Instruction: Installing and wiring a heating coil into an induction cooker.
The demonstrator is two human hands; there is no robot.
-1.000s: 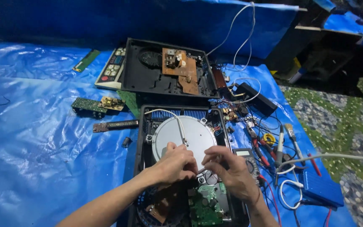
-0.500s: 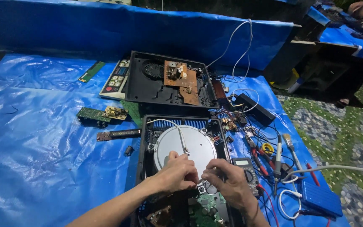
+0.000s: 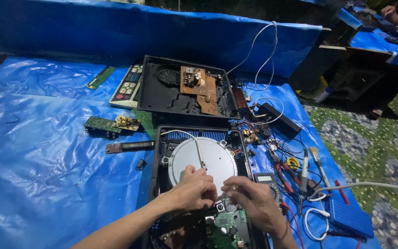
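— What does the person wear on the arms?
— Nothing that shows: both forearms come in bare from the bottom edge, no sleeves, no gloves.
— Anything on the left hand [image 3: 194, 189]?
— No ring or watch shows.
— And the right hand [image 3: 254, 203]?
— The same, bare to the wrist, with short, plain nails on the fingers [image 3: 229, 188].

Your work surface: a crinkled blue plastic tarp [image 3: 47, 152].
On it you have two opened black cooker housings [image 3: 162, 99], loose green circuit boards [image 3: 98, 124], and red-handled tools [image 3: 284, 177].
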